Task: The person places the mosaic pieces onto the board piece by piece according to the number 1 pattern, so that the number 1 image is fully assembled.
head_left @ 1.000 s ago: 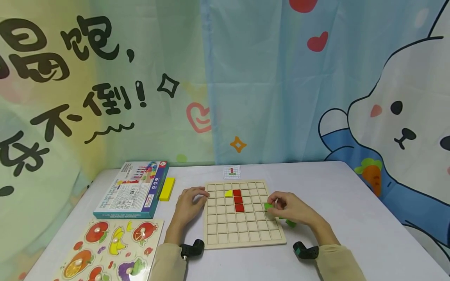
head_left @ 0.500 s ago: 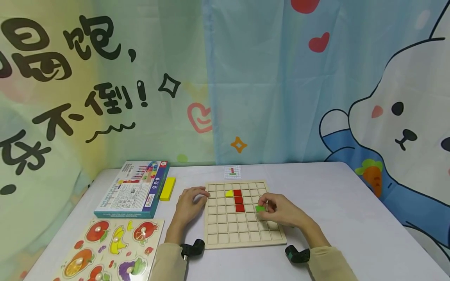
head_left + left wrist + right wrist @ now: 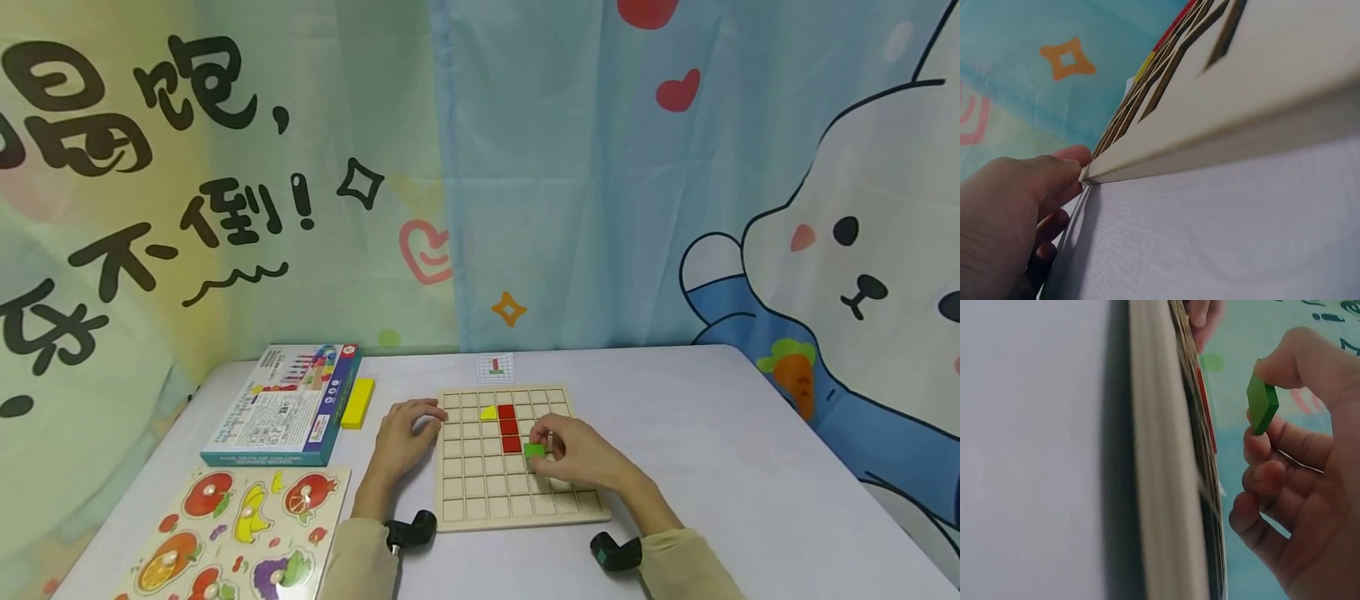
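Observation:
A pale wooden grid board [image 3: 517, 510] lies flat on the table. Red square tiles [image 3: 510, 427] form a column in its cells, with a yellow tile [image 3: 488, 413] left of the top one. My right hand [image 3: 585, 454] pinches a green square tile [image 3: 535, 451] between thumb and fingers, just right of the lowest red tile. In the right wrist view the green tile [image 3: 1262, 403] is tilted, its other fingers curled below. At the board's left edge rests my left hand [image 3: 405, 437]; the left wrist view shows its thumb and a fingertip touching the rim.
Left of the board are a blue-edged box [image 3: 277, 408], a yellow block [image 3: 357, 404] and a fruit puzzle board [image 3: 240, 529]. Behind the grid board lies a small printed card [image 3: 495, 367]. A patterned curtain [image 3: 555, 208] hangs behind the table.
My right hand has carried the green tile leftward over the board, from its right edge to near the lowest red tile. The left hand stays put. Green pieces right of the board are now hidden.

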### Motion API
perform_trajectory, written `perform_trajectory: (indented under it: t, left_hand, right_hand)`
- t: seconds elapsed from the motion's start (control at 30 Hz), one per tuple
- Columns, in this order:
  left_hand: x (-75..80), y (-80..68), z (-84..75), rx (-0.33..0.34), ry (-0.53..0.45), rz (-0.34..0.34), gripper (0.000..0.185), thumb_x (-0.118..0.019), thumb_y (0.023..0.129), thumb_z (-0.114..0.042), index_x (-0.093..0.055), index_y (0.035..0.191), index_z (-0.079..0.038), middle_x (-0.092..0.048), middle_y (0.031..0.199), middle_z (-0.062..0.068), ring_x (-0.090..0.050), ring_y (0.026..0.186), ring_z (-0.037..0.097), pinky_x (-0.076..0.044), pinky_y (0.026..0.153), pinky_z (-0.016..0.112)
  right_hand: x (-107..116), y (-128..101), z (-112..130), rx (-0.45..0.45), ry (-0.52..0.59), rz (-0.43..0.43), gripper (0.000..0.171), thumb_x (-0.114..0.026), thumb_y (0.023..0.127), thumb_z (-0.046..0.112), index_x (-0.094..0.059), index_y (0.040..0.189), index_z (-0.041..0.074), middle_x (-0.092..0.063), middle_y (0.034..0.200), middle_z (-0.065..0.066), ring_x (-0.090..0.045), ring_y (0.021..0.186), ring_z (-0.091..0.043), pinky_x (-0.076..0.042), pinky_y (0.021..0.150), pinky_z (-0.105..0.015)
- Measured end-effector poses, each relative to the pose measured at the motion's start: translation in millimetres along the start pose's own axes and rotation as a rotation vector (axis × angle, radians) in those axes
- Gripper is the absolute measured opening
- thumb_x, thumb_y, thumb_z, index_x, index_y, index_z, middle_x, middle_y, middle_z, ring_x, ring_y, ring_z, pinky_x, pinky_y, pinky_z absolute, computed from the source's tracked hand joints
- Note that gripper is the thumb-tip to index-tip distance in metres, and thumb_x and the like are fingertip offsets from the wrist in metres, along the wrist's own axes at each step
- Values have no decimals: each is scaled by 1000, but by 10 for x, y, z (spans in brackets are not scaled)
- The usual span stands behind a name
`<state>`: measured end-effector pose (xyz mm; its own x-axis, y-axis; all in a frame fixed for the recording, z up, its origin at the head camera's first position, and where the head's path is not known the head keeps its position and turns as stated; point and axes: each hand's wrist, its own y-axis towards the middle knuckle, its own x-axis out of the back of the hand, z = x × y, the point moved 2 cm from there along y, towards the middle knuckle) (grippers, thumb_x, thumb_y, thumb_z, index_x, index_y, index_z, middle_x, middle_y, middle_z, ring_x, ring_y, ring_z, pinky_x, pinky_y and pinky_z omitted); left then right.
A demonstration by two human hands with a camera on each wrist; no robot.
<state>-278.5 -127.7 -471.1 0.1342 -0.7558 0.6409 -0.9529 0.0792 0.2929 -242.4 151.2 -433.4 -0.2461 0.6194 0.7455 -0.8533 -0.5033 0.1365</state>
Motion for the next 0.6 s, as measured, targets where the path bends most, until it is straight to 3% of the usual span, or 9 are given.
perform_trajectory:
  t: [0.17,0.4,0.6]
  left_hand:
    - [-11,6,13,6,1,-1,13,-65,86,-15,-73,92,-23,-65,122,1,-51,120,26,-33,102,50]
    - [-14,9,16,9,-2,-2,13,-65,86,-14,-73,92,-24,-65,122,0,-51,119,26,-33,102,49]
    - [-8,2,20,3,-3,-6,13,-65,86,-14,-73,91,-24,-65,121,0,-52,119,26,-34,102,49]
  right_hand:
    - [-73,38,87,39,-35,-10,18,-68,79,20,-59,94,16,-56,78,2,-43,59,-2,-41,56,-19]
    - [-166,62,192,10,-105,-20,18,-69,80,26,-58,95,21,-55,86,10,-44,61,-1,-41,58,-19]
    - [-219,79,234,5,-121,-20,18,-69,81,28,-59,95,21,-57,87,8,-45,63,-2,-41,59,-19]
